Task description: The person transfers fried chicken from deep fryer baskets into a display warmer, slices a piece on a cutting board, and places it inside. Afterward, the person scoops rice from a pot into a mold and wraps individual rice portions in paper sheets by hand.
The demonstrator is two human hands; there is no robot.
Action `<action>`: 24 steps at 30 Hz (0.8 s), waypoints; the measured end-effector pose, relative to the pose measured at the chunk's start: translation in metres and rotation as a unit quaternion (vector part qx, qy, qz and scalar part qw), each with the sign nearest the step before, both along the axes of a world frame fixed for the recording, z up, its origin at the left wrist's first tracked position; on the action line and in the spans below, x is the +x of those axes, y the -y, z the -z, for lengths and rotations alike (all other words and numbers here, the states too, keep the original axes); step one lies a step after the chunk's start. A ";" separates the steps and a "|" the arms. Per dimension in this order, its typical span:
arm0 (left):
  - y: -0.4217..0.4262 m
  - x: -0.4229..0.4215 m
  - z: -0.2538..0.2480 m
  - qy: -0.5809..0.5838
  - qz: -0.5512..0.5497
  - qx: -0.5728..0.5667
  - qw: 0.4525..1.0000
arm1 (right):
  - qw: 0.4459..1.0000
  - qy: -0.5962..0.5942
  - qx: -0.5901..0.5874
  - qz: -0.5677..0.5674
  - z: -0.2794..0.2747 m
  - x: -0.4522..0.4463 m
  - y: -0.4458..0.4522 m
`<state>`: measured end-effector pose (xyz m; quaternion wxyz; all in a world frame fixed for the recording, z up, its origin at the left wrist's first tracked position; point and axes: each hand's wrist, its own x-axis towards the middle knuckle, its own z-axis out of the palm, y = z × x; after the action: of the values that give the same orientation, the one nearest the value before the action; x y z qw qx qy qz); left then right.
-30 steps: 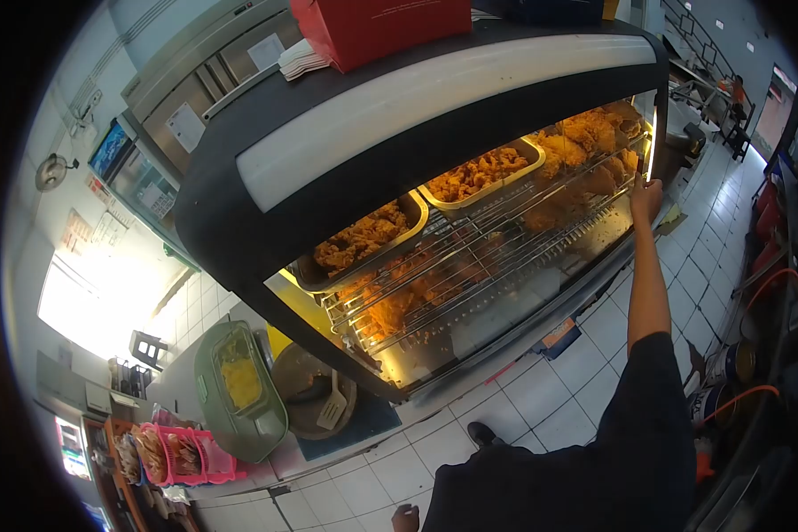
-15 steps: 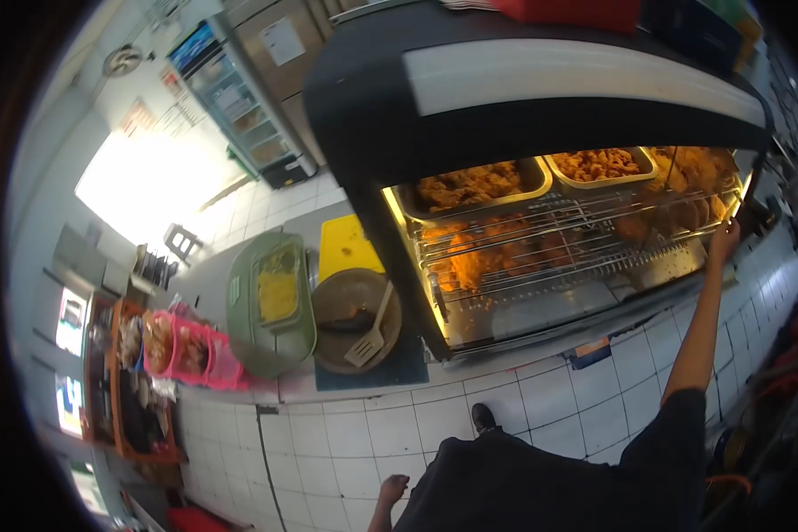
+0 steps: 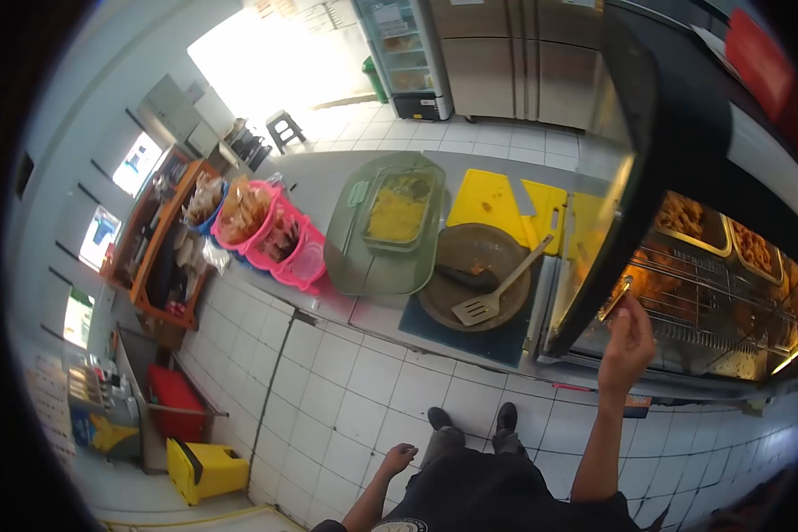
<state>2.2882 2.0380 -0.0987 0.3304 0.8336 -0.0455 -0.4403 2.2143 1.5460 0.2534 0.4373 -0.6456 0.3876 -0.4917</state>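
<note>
Pinching, apparently, a narrow shiny piece (image 3: 615,299): right hand (image 3: 627,344), by display case (image 3: 652,115) | left hand (image 3: 399,458): fingers loosely curled, part open

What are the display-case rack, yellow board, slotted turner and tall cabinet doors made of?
Rack: shiny metal wire, likely steel; thin bars catch the light.
Yellow board: probably plastic, matte; even moulded-looking colour, cut-out slot.
Slotted turner: pale, dull; metal or plastic, can't tell.
Tall cabinet doors: likely stainless steel, satin; grey with soft sheen.
</note>
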 end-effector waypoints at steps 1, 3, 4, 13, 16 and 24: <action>-0.021 -0.007 0.014 -0.030 -0.035 0.007 0.999 | 0.999 0.012 -0.005 0.037 0.003 0.007 -0.010; -0.046 -0.009 0.031 -0.087 -0.088 0.019 0.992 | 0.999 -0.009 0.009 0.039 0.005 0.004 -0.011; -0.061 -0.010 0.037 -0.078 -0.034 0.058 0.995 | 0.998 -0.025 0.006 0.051 0.003 0.006 -0.016; -0.152 0.075 0.072 -0.122 -0.276 -0.011 0.953 | 0.973 -0.179 -0.056 -0.131 0.046 0.158 -0.100; -0.151 0.120 0.040 -0.085 -0.305 -0.046 0.948 | 0.965 -0.188 -0.080 -0.167 0.080 0.243 -0.055; -0.177 0.126 0.002 -0.055 -0.410 0.004 0.910 | 0.866 -0.452 -0.175 -0.119 0.238 0.407 0.144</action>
<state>2.4145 2.2150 -0.1007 0.4803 0.7548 0.3207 -0.3110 2.6211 1.4016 0.0152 0.1489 -0.9044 0.3708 -0.1498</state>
